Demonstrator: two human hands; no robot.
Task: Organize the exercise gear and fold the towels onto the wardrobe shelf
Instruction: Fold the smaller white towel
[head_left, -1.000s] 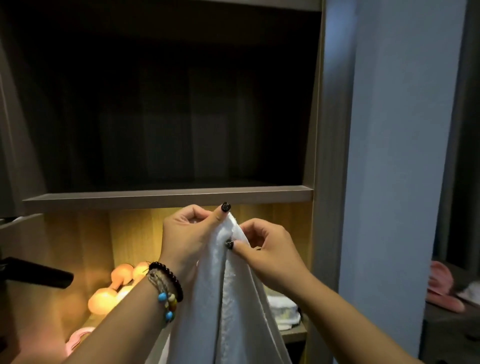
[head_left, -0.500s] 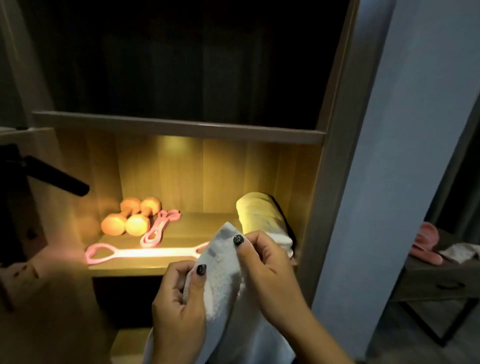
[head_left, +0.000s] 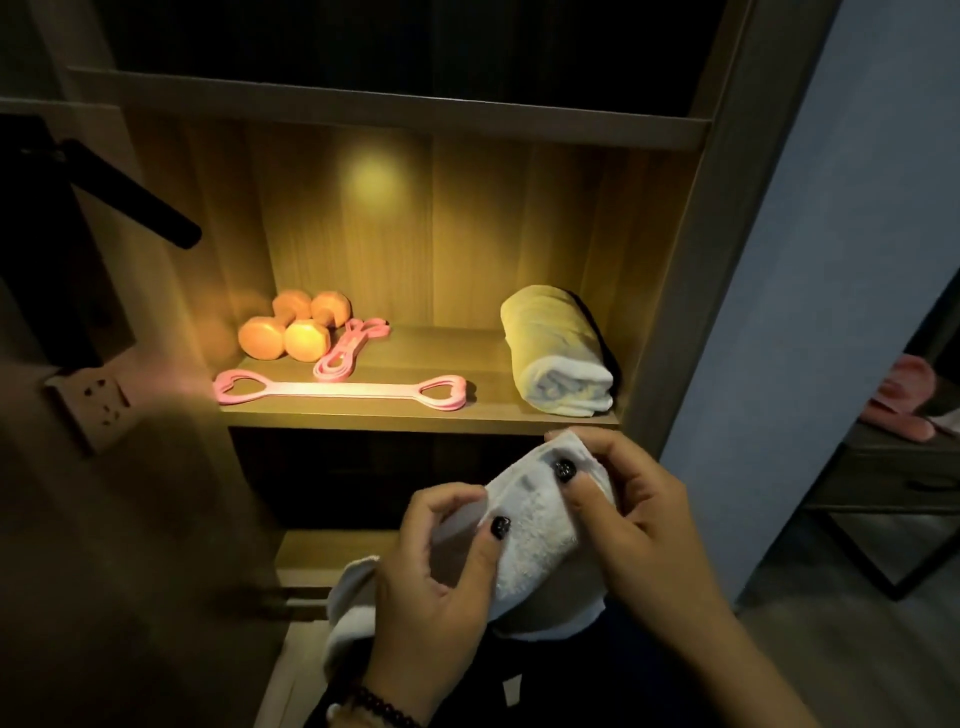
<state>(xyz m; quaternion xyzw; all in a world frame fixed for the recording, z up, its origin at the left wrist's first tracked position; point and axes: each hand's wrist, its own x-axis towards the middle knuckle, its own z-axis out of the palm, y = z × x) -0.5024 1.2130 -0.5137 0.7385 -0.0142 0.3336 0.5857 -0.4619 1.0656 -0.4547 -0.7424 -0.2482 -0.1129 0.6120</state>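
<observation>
Both hands now lowered below lit shelf (head_left: 415, 418): left hand (head_left: 441, 571) and right hand (head_left: 631, 512) pinching white towel (head_left: 535, 535), folding progressing; rolled towel (head_left: 558, 353) lying at 1 o'clock.

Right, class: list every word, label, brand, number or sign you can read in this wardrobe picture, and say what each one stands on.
None can be read.
Towel held by both hands: no print shows.
Rolled towel, dumbbells and pink bands on the shelf: no lettering visible.
Wall socket: only holes, no markings readable; it is dim and blurred.
</observation>
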